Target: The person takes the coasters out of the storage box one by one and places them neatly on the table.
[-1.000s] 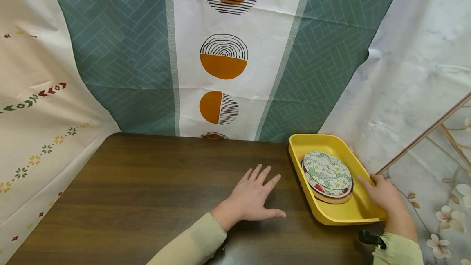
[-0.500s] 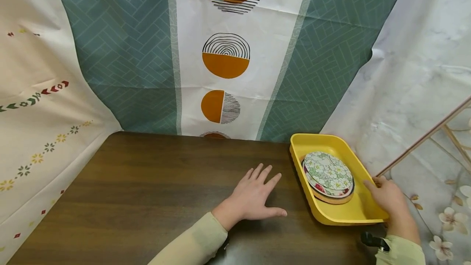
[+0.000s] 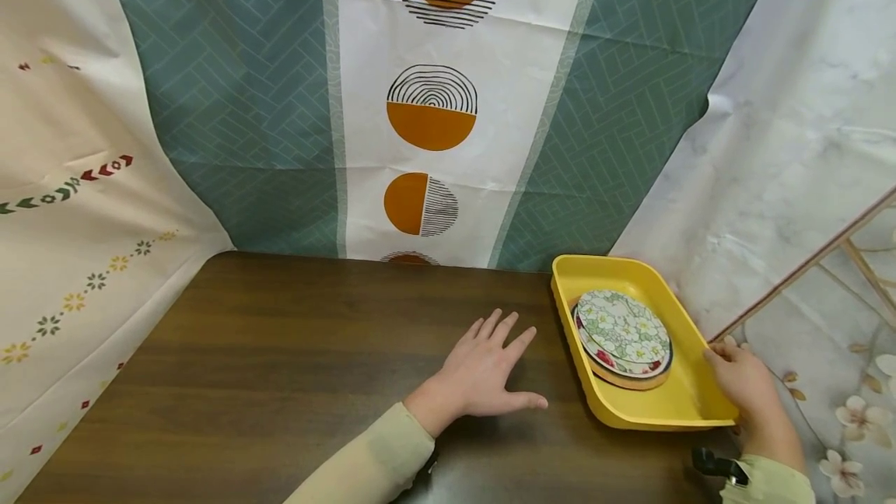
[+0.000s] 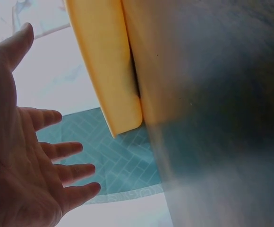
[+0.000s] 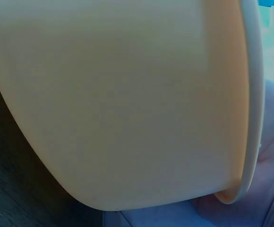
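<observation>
A yellow plastic tray (image 3: 691,395) stands on the right of the table, its wall (image 4: 106,71) also showing in the left wrist view. Inside lies a stack of flat round discs (image 3: 623,327): a floral one on top, one with red flowers under it, a tan one lowest. My right hand (image 3: 749,391) holds the tray's right rim, thumb at the edge and the other fingers outside, mostly hidden. In the right wrist view the tray (image 5: 118,113) covers much of this hand. My left hand (image 3: 479,376), palm down with fingers spread, is left of the tray, holding nothing.
The dark wooden table (image 3: 294,364) reaches back to a green and white patterned cloth (image 3: 434,201). A cream cloth (image 3: 84,255) borders the left side. On the right a marbled, flowered cloth (image 3: 784,201) hangs close beside the tray.
My right thumb has drawn back from inside the tray to its rim, and that hand has shifted slightly right. My left hand keeps its spread pose; the discs stay in the tray.
</observation>
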Tool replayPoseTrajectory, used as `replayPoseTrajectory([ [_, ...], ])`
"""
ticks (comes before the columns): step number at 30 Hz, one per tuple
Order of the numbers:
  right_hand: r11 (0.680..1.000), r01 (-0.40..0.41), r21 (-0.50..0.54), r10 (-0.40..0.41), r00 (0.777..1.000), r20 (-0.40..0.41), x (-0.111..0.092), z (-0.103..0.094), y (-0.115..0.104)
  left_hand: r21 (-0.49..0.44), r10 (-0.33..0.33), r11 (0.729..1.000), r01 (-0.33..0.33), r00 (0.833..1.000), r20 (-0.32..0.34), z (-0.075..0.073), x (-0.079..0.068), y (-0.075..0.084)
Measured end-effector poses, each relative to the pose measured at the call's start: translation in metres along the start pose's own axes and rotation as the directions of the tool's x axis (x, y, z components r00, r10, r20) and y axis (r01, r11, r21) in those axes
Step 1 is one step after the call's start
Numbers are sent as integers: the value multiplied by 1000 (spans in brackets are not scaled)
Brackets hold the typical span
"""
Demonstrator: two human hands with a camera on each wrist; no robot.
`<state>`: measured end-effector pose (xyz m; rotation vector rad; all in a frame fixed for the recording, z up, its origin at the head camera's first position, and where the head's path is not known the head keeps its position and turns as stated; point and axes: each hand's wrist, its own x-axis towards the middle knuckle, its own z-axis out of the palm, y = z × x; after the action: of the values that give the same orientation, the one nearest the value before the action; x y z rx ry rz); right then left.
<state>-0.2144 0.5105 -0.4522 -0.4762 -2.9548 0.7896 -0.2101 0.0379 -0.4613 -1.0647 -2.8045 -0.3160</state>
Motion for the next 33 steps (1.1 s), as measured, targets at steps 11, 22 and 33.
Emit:
replayPoseTrajectory([
  [11, 999, -20, 31, 19, 999, 37, 0, -1, 6, -6, 2, 1000, -2, 1000, -12, -2, -1, -1],
  [22, 990, -114, 80, 113, 993, 24, 1, 1, 2, -7, -3, 1000, 3, 1000, 3, -3, 0, -2],
  [33, 967, -212, 139, 210, 977, 25, -1, 1, -6, -14, 6, 1000, -6, 1000, 2, -5, 3, -3],
])
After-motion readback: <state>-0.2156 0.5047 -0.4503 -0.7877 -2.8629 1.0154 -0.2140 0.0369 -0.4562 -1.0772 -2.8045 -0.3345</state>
